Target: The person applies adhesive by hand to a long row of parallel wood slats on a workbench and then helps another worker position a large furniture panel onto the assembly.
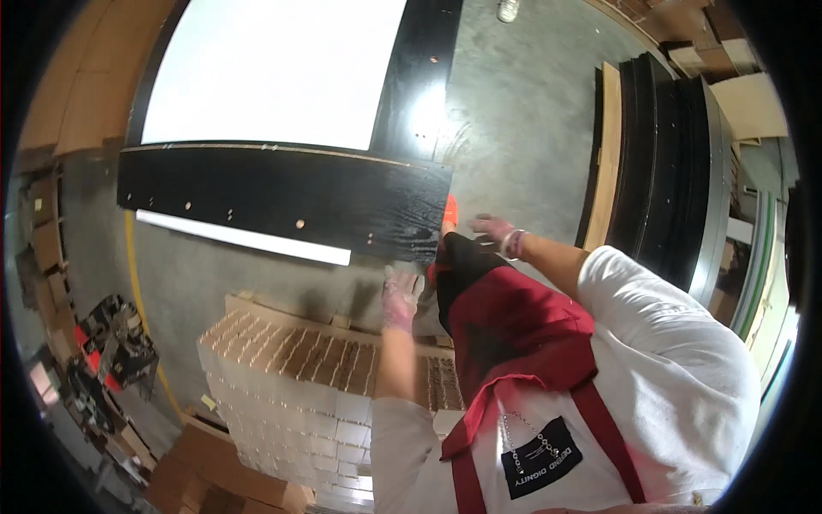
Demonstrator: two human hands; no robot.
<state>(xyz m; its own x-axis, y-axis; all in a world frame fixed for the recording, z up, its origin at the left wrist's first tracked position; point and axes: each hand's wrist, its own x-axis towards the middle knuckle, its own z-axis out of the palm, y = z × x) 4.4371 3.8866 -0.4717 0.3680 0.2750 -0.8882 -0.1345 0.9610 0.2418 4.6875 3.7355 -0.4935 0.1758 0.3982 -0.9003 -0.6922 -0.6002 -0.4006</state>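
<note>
A long black board [265,199] with small drilled holes lies across in front of me, its right end close to my hands. Beyond it is a white panel [270,73] bordered by black boards, one of them a long black side board [417,103]. My left hand [402,296], in a thin stained glove, is open just off the near right corner of the board and seems to hold nothing. To the right of that board end, my right hand [494,233], also gloved, has its fingers stretched out over the floor. A white strip [244,237] shows along the board's near edge.
A stack of flat cardboard-edged pieces [291,351] stands close on the left. Black boards [651,163] stand in rows on the right. My orange shoe [451,210] is by the board's end. Tools [116,343] lie far left, past a yellow floor line [141,300].
</note>
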